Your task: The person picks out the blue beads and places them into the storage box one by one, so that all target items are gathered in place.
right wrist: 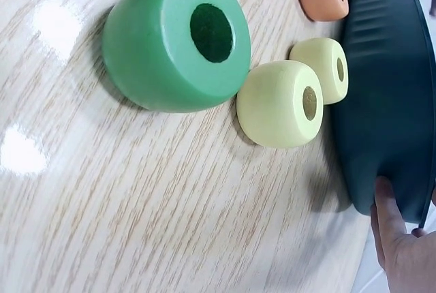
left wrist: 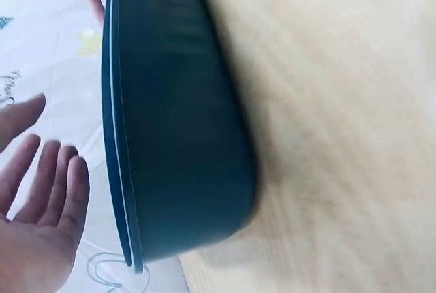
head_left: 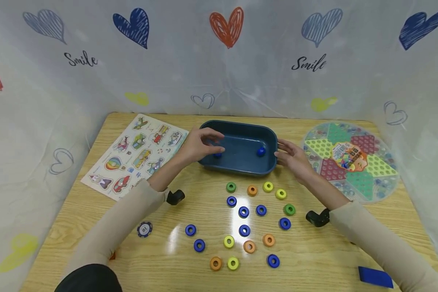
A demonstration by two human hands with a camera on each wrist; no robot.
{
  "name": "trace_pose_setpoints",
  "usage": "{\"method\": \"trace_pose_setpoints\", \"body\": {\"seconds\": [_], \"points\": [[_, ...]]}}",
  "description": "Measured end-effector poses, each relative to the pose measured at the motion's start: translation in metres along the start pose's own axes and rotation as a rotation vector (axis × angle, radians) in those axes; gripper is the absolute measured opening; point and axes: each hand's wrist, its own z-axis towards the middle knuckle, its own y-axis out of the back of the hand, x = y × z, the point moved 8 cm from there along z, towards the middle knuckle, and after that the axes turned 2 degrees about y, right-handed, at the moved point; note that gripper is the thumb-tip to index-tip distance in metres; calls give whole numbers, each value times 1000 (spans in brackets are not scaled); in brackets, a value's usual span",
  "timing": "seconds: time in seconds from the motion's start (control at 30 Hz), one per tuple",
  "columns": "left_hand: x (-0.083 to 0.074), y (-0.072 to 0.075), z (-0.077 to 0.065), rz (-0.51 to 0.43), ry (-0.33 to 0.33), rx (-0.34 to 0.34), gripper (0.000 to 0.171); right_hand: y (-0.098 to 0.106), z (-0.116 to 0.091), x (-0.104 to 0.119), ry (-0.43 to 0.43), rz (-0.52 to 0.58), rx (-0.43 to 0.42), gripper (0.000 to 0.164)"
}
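A dark blue-green rectangular bin (head_left: 237, 168) stands on the table towards the back. Over its left end hovers my left hand (head_left: 200, 146), fingers loosely spread with nothing between them. Just below that thumb, inside the bin, is a blue bead (head_left: 217, 155), partly covered. Another blue bead (head_left: 261, 151) lies in the right part of the bin. My right hand (head_left: 295, 160) touches the bin's right end. In the right wrist view its fairly straight finger (right wrist: 387, 204) lies along the outer wall, close to a yellow bead (right wrist: 281, 104) and a green bead (right wrist: 177, 41).
Several blue, yellow, orange and green beads (head_left: 243, 212) lie scattered in front of the bin. A picture puzzle board (head_left: 131, 156) is left, a round Chinese checkers board (head_left: 350, 162) right. A poker chip (head_left: 144, 229) and a blue strip (head_left: 375, 277) lie nearer.
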Motion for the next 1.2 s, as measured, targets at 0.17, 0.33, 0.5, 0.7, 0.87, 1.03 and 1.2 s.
{"method": "trace_pose_setpoints", "body": {"seconds": [0.17,0.33,0.5,0.7,0.87,1.03,1.2], "points": [[-9,-7,-42,-47,-29,104,31,0,0,0,5,-7,3,55],[-19,-11,-96,-80,15,168,28,-3,0,2,12,-20,10,56],[-13,-16,-147,-71,85,213,29,-7,1,2,15,-19,23,56],[-2,-23,-185,-73,89,216,33,-3,0,1,14,-35,24,55],[13,-28,-205,-49,71,182,35,-3,0,0,9,-30,38,56],[29,-35,-214,-26,-33,136,37,-3,0,-2,10,-31,30,56],[37,-40,-215,9,-47,120,36,-2,-1,-1,16,-40,22,56]]}}
